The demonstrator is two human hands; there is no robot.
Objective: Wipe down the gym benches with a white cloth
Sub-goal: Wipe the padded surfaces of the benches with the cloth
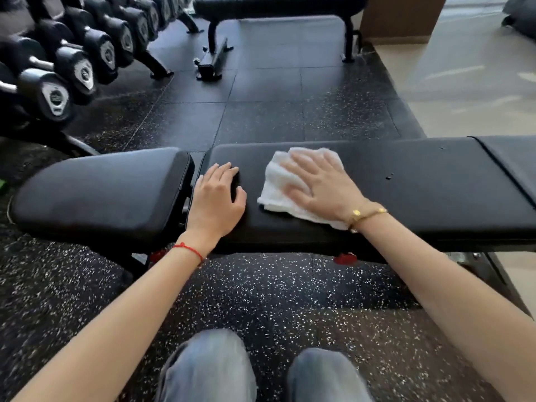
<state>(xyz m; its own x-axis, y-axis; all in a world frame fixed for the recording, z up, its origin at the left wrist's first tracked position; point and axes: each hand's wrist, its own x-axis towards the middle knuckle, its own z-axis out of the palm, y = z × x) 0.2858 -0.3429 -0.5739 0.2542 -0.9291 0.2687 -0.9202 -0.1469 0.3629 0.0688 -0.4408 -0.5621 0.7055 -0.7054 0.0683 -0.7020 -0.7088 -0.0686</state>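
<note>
- The right hand (316,184) lies flat, fingers spread wide, pressing a crumpled white cloth (278,190) onto the long black padded bench (420,187); nothing is curled round the cloth (motion blur softens the fingertips).
- The left hand (217,195) rests palm down on the bench's left end, fingers relaxed, holding nothing.
- A separate black seat pad (101,192) sits just left.
- A rack of black dumbbells (72,62) stands far left, and another black flat bench (278,7) farther back.

Both arms outstretched, left grip (218,195) and right grip (314,181) palm-down, fingers loosely spread.
</note>
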